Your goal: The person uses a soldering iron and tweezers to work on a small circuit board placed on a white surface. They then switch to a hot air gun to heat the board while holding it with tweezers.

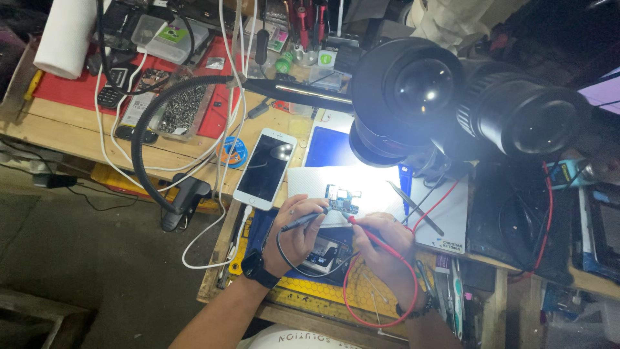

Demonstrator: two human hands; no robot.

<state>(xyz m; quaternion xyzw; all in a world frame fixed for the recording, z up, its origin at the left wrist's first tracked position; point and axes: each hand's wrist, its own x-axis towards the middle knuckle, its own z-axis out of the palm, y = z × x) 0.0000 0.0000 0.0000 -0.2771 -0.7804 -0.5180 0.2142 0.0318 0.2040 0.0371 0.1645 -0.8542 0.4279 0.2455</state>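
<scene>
A small blue circuit board point(341, 200) lies on a white pad point(303, 181) under the bright light of a microscope point(452, 103). My left hand point(298, 232), with a black watch on its wrist, grips a black test probe point(302, 222) whose tip reaches the board's left side. My right hand point(385, 249) grips a red test probe point(367, 231) with a red lead looping below it; its tip meets the board's lower right edge. Under my hands lies an opened phone body point(328, 253) on a blue mat.
A white phone point(265, 169) lies face up left of the pad. Metal tweezers point(413, 205) rest on a white sheet at the right. A black gooseneck clamp point(177, 200), white cables, a paper roll point(64, 35) and parts trays crowd the wooden bench's far left.
</scene>
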